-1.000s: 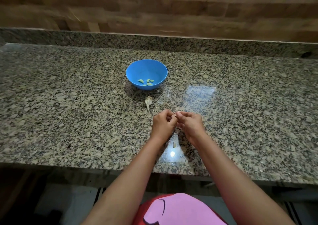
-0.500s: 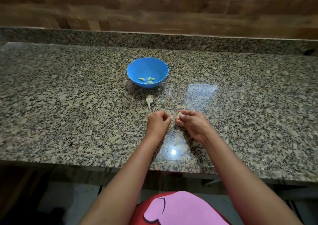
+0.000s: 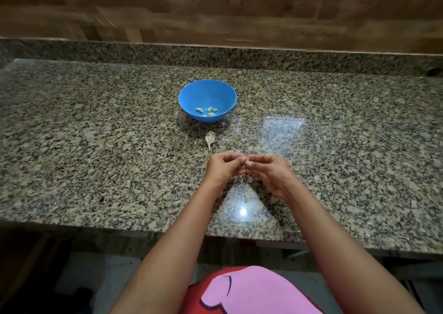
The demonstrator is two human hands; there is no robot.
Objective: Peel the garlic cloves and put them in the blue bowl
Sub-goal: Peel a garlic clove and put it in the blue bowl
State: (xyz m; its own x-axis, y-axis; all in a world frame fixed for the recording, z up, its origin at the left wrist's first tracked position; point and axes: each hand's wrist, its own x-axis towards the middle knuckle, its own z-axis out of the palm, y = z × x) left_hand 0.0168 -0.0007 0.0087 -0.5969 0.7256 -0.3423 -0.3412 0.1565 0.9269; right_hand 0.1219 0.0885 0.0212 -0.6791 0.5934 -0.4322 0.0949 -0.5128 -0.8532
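Both hands had come back together since half a second earlier, when they sat slightly apart; the left hand (image 3: 224, 169) and the right hand (image 3: 268, 173) now met fingertip to fingertip above the countertop (image 3: 96, 145), a little way in from the middle of its front edge. Between them they pinched a garlic clove (image 3: 247, 159), of which only a small pale bit showed; the thumbs and forefingers of both hands were curled in and clamped on it, the other fingers bent loosely beneath.

Behind the hands, toward the back edge, stood the blue bowl (image 3: 207, 90), upright, with several peeled cloves (image 3: 207, 111) lying apart on its bottom near the front wall. Between the bowl and the hands lay the remaining garlic head piece (image 3: 210, 139), its stalk pointing toward the front edge, just clear of the bowl and of the left hand. On the countertop near the front edge, below the gap between the wrists, lay a small pale piece (image 3: 246, 197); whether it was a clove or a scrap of skin could not be told. Thin flakes of skin (image 3: 225, 140) lay just right of the garlic head piece.
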